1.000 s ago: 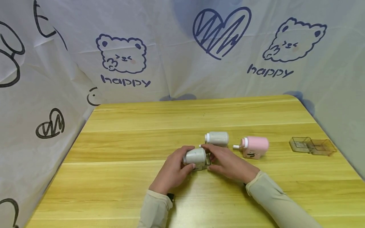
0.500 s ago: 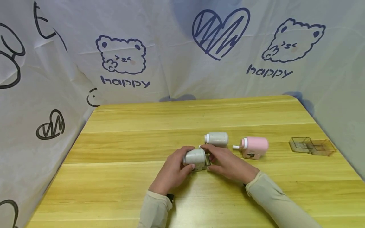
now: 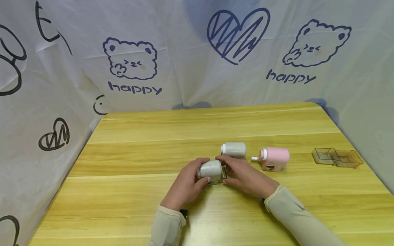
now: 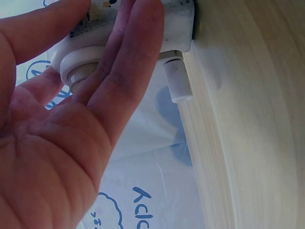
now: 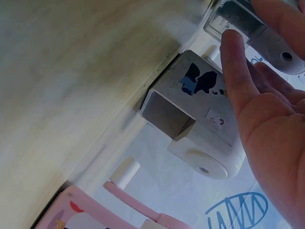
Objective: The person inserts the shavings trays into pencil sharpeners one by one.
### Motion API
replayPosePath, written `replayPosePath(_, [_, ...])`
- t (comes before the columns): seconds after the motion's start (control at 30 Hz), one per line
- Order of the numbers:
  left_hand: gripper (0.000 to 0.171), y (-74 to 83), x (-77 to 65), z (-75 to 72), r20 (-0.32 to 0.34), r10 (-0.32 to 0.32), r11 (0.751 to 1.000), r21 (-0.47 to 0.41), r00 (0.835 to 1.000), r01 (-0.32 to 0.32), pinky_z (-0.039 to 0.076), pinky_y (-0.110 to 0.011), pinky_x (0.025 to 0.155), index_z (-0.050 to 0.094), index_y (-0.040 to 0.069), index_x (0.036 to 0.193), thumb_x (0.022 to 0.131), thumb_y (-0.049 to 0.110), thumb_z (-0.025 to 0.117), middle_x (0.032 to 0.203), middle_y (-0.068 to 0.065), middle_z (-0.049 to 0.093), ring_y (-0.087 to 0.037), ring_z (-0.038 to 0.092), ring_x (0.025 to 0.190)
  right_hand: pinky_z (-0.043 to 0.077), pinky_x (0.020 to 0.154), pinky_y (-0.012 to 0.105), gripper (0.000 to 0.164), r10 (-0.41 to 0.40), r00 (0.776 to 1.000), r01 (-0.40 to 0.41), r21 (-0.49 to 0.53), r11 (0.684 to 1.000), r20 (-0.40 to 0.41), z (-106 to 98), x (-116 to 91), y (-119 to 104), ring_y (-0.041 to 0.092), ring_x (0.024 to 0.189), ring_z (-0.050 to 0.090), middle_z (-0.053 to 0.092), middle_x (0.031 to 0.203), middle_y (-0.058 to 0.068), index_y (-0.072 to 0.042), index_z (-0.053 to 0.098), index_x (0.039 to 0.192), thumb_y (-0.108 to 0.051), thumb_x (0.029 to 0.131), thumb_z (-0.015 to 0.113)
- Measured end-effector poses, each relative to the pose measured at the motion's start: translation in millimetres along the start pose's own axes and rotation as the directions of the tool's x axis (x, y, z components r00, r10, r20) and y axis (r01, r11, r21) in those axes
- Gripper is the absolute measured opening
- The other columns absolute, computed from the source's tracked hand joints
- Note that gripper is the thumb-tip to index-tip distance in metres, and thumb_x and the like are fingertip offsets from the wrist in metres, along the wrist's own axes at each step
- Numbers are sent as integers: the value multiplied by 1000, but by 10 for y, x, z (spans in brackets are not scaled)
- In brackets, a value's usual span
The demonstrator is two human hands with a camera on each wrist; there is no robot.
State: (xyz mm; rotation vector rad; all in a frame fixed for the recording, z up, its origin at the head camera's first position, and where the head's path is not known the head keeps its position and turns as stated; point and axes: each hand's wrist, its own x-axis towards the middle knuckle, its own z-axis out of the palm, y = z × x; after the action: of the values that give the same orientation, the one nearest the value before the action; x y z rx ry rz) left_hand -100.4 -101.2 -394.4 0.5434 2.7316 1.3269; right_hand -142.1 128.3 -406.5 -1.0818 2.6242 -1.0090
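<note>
A grey-white crank pencil sharpener (image 3: pixel 210 169) stands at the middle of the table between the two hands. My left hand (image 3: pixel 189 182) grips it from the left, thumb on the near side and fingers round the far side. In the left wrist view its crank handle (image 4: pixel 178 83) sticks out past the fingers. On the other end, my right hand (image 3: pixel 244 174) holds a clear shavings drawer (image 5: pixel 228 24) between thumb and fingers, partly within the sharpener's body. Close behind the right hand lies a second grey-white sharpener (image 3: pixel 235 149), its drawer slot (image 5: pixel 167 114) bare.
To the right of the hands is a pink sharpener (image 3: pixel 277 155), its crank pointing left. Two clear drawers (image 3: pixel 349 159) sit side by side near the right table edge. A white cloth (image 3: pixel 184 51) with drawn bears and hearts hangs behind the wooden table (image 3: pixel 138 143).
</note>
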Motion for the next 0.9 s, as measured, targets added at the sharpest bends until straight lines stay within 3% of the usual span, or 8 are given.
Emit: replayPosePath(0.9, [49, -5, 2, -7, 3, 1, 1000, 3, 1000, -1, 47, -35, 82, 47, 13, 137, 92, 17, 63, 123, -6, 56, -16, 54, 99, 48, 84, 30, 71, -8, 1000, 8, -18, 1000, 14, 8, 40, -26, 13, 100, 58, 55, 127, 5, -11, 36, 144, -18, 84, 73])
